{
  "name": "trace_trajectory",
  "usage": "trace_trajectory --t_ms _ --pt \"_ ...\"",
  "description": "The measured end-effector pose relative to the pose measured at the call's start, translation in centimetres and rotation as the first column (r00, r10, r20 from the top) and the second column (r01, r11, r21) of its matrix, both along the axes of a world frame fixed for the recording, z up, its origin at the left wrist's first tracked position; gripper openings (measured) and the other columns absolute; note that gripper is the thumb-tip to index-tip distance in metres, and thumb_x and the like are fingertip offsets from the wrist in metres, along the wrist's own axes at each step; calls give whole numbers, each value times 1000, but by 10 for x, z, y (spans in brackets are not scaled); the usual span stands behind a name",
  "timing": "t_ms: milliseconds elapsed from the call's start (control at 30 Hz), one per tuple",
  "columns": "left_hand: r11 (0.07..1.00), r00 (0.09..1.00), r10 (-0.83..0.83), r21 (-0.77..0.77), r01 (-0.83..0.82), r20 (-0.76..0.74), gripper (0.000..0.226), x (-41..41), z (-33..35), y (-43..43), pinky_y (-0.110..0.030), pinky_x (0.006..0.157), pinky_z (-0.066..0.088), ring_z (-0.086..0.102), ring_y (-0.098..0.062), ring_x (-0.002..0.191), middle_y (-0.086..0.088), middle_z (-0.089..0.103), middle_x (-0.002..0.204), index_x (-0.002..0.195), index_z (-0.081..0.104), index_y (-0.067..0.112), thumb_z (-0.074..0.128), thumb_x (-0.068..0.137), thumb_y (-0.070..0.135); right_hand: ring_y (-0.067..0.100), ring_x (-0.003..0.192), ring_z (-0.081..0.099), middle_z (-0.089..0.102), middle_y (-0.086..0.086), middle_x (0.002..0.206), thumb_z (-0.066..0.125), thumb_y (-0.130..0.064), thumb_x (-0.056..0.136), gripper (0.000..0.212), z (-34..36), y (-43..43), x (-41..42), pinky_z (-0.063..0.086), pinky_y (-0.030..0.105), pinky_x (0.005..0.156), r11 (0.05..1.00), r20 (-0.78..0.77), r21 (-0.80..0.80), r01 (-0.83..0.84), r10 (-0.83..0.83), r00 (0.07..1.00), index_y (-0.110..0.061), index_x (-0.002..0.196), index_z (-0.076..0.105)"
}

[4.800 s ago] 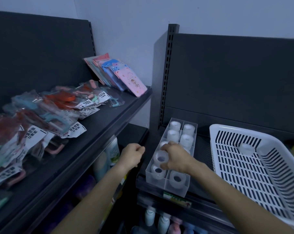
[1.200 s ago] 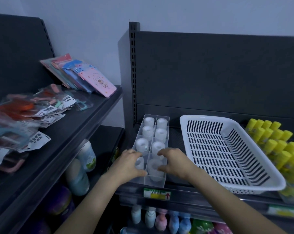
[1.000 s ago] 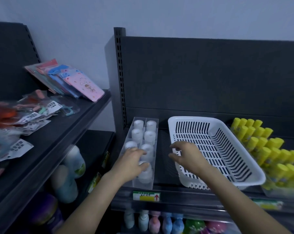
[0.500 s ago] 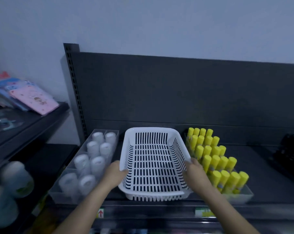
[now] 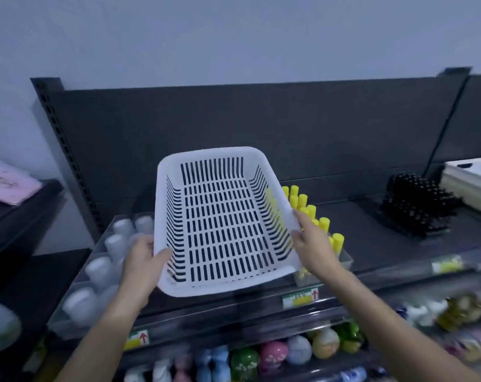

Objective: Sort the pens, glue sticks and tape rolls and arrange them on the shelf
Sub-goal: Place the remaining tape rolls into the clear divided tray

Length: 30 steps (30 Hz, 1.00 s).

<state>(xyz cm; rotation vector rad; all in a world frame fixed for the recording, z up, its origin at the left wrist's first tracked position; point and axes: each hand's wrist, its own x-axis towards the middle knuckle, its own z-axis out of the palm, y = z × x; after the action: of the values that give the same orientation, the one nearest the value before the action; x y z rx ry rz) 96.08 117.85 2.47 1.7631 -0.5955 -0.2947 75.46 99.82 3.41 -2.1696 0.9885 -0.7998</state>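
I hold an empty white slotted basket (image 5: 203, 154) lifted off the dark shelf (image 5: 371, 244) and tilted toward me. My left hand (image 5: 144, 263) grips its left rim and my right hand (image 5: 312, 241) grips its right rim. A clear divided tray of white tape rolls (image 5: 96, 268) sits on the shelf at the left, partly behind my left hand. Yellow glue sticks (image 5: 323, 224) stand in a clear tray at the right, partly hidden by the basket. Black pens (image 5: 418, 208) stand bunched in a rack farther right.
A pink packet (image 5: 7, 183) lies on the neighbouring shelf at the left. White boxes (image 5: 473, 180) sit at the far right. Coloured bottles (image 5: 269, 357) fill the shelf below. The black back panel (image 5: 234, 119) rises behind the basket.
Both hands left the tape tray, took the basket by its sides and raised it off the shelf, tilting it toward me. My view swung right, bringing the pens into sight.
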Motion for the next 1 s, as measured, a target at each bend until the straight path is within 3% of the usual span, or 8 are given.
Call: trace_trajectory --t_ms 100,233,367,500,600,700,867,1000 --pt "996 996 -78 -36 76 -52 14 -31 10 -19 -41 75 53 64 -25 81 -8 66 90 92 55 11 58 85 0 27 92 58 63 12 113 43 -2 92 42 6 -10 -42 36 27 71 993 61 24 120 -121 991 -10 133 44" --pt "977 976 -209 -46 206 -55 20 -89 16 -57 -39 73 53 66 -20 81 -1 68 90 86 54 22 60 85 3 19 99 57 59 1 116 42 -8 95 39 13 -28 -117 39 24 76 967 103 63 246 -251 963 -11 133 44" --pt "955 954 -296 -26 295 -42 15 -150 21 -107 -41 76 54 66 -23 84 -4 68 94 89 55 18 60 85 4 18 86 58 59 2 119 41 -13 98 39 16 -51 -191 50 35 76 935 113 70 349 -355 928 -13 137 42" --pt "933 933 -360 -22 360 9 16 -226 24 -170 -36 68 50 63 -26 81 -8 65 93 98 52 10 60 86 5 15 95 57 56 -1 123 41 -15 98 38 17 -86 -277 47 28 71 896 189 90 435 -444 876 -15 136 42" --pt "922 922 -386 -40 386 -7 16 -292 18 -221 -42 75 52 64 -28 85 -9 65 95 95 51 12 61 85 5 4 86 52 56 -4 113 44 -16 96 34 18 -118 -349 41 20 64 876 213 75 477 -481 850 -16 130 45" --pt "911 910 -409 -72 405 -61 14 -361 16 -270 -51 83 53 65 -29 90 -9 67 100 89 53 17 62 83 7 9 86 54 54 -5 107 48 -17 94 32 24 -147 -421 45 28 69 840 239 105 532 -540 807 -17 125 44" --pt "893 891 -448 -75 443 -75 15 -466 25 -340 -47 81 53 63 -27 89 -8 65 98 80 51 20 59 84 9 6 82 50 54 -6 104 43 -8 93 35 33 -204 -520 42 26 65 811 244 150 566 -585 774 -16 127 46" --pt "869 869 -493 -50 491 -41 7 -529 28 -395 -35 69 50 62 -23 86 -4 62 95 92 53 12 57 86 11 -2 76 47 50 -17 90 42 -3 93 36 35 -249 -582 39 22 62 786 238 169 595 -618 749 -15 127 48"
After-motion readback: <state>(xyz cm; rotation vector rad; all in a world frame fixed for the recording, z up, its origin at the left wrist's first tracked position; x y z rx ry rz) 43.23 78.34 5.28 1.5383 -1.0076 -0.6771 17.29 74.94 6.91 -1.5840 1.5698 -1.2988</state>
